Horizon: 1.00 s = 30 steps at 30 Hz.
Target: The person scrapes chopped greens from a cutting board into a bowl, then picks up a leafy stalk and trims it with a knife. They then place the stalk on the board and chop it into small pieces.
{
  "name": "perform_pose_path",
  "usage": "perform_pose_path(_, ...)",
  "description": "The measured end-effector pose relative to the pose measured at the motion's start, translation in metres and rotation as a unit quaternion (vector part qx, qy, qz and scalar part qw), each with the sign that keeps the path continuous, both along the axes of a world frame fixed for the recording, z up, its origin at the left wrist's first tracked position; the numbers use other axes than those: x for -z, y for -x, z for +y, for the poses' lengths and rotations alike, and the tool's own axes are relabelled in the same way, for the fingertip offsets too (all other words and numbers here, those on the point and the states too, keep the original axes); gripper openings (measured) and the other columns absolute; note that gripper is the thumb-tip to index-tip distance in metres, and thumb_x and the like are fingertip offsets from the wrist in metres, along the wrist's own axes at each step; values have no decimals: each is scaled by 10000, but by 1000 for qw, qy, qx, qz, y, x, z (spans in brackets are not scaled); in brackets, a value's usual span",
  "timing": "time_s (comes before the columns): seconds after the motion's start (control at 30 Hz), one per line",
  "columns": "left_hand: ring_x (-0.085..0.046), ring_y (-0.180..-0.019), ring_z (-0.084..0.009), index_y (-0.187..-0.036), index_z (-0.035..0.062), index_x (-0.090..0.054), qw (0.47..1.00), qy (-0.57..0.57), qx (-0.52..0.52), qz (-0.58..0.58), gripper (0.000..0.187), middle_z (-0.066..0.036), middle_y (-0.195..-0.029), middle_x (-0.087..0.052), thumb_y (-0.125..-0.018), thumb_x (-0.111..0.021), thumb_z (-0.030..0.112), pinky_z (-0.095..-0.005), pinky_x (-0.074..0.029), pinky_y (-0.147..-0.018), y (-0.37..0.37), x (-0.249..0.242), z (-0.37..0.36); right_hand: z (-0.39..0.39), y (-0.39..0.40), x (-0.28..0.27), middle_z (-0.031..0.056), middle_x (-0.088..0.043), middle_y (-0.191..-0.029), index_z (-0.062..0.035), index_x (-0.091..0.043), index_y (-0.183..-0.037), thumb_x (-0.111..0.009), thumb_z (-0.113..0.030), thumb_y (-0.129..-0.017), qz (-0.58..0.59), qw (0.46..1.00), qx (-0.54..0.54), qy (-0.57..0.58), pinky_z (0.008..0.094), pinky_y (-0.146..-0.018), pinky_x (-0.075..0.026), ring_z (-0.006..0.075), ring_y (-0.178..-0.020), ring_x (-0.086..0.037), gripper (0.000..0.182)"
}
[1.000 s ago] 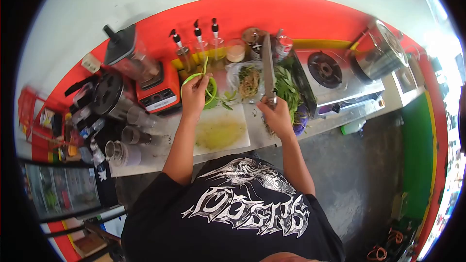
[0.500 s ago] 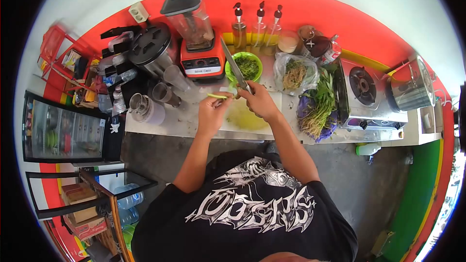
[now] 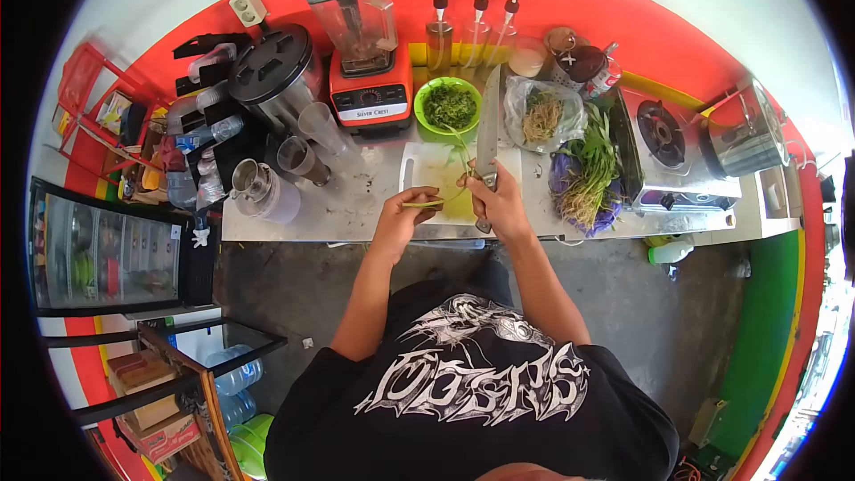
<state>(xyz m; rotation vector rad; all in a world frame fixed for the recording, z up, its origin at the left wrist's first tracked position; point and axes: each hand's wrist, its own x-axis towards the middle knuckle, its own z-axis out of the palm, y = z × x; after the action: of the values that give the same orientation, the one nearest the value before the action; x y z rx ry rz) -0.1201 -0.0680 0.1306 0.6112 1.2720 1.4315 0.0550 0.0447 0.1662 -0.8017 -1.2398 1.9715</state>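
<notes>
My left hand (image 3: 403,221) is closed around a thin green stem (image 3: 424,204) near the front edge of the counter. In my right hand (image 3: 500,205) is a large kitchen knife (image 3: 489,129), its blade pointing away from me. A thin leafy sprig (image 3: 463,153) hangs by the right fingertips, beside the blade. Beneath both hands lies a white cutting board (image 3: 413,160) with a yellow-green stain. Just behind the board stands a bright green bowl (image 3: 420,107) holding loose green leaves (image 3: 450,107).
Right of the board are a plastic bag of roots (image 3: 541,120), a bunch of leafy greens (image 3: 592,180) and a gas stove (image 3: 663,147). A red blender (image 3: 370,98) stands at the back left, near clear cups (image 3: 303,160). Pump bottles (image 3: 476,36) line the wall.
Both hands have come lower and farther apart. The knife has swung from leaning left to nearly straight ahead, and a leafy sprig now shows at my right fingertips.
</notes>
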Motion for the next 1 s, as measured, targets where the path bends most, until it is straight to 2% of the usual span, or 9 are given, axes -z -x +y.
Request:
perform_pose_path(0.17, -681, -977, -159, -1189, 3, -681, 986, 15, -118, -114, 294, -82, -1032, -733, -1055, -504, 195, -290, -511, -871, 11, 7, 1, -15, -9, -4, 77, -695, -931, -26, -502, -1245, -606, -39, -985, -20, 999, 10, -28, 214, -436, -343, 40, -501, -425, 280)
perform_pose_path(0.23, -665, -980, -141, -1166, -12, -697, 999, -3, -31, 24, 295, -74, -1029, -735, -1049, -528, 200, -269, -486, -886, 6, -3, 1, -20, -10, -9, 57, -698, -914, -30, -512, -1235, -620, -49, -980, -16, 999, 10, -29, 207, -455, -359, 36, -515, -437, 278)
perform_pose_path(0.33, -646, -974, -124, -1171, -19, -703, 987, -36, 83, 130, 307, -51, -1047, -731, -1045, -557, 219, -276, -469, -907, -7, 0, 4, -25, -10, -12, 44, -690, -904, -27, -544, -1216, -641, -63, -975, -29, 999, 8, -33, 211, -462, -369, 31, -529, -456, 262)
perform_pose_path(0.43, -624, -957, -98, -1183, -36, -702, 985, -2, 126, 114, 317, -36, -1026, -724, -1044, -560, 212, -272, -467, -895, -12, -9, 3, -22, -6, -3, 25, -683, -887, -25, -574, -1198, -655, -72, -972, -43, 997, -10, -63, 216, -468, -376, 30, -547, -474, 244)
perform_pose_path(0.5, -620, -935, -96, -1144, -39, -703, 988, -42, 129, 77, 264, -32, -982, -716, -1026, -594, 170, -265, -474, -870, -16, -11, 0, -22, -4, -1, 13, -679, -876, -22, -591, -1188, -656, -79, -973, -54, 996, -1, -73, 217, -472, -379, 33, -552, -483, 232)
perform_pose_path(0.63, -619, -884, -102, -1048, -39, -692, 989, -15, 115, 95, 155, -27, -917, -691, -985, -652, 97, -258, -485, -828, -17, -4, 2, -22, -9, -6, 0, -675, -864, -15, -604, -1192, -654, -94, -975, -97, 990, -1, -98, 218, -479, -385, 34, -554, -479, 236)
perform_pose_path(0.8, -647, -903, -124, -1106, -47, -678, 991, -56, 79, 93, 208, -53, -967, -705, -990, -648, 123, -281, -505, -852, -16, 10, 9, -26, -26, -30, -19, -656, -837, -5, -662, -1223, -641, -137, -990, -163, 976, 10, -143, 244, -572, -404, 27, -642, -463, 269)
perform_pose_path(0.93, -642, -916, -123, -1107, -39, -676, 996, -46, 31, 69, 209, -41, -982, -700, -995, -645, 135, -281, -501, -862, -7, 18, 10, -24, -37, -19, -33, -574, -756, -42, -697, -1239, -622, -190, -1009, -192, 961, 7, -199, 230, -545, -370, 36, -622, -457, 284)
perform_pose_path(1.0, -641, -934, -123, -1145, -32, -680, 997, -49, -5, 67, 227, -37, -999, -704, -998, -643, 137, -282, -497, -876, -4, 16, 6, -26, -39, -17, -18, -575, -743, -51, -676, -1310, -623, -204, -1012, -227, 950, -25, -213, 260, -601, -400, 64, -678, -465, 340)
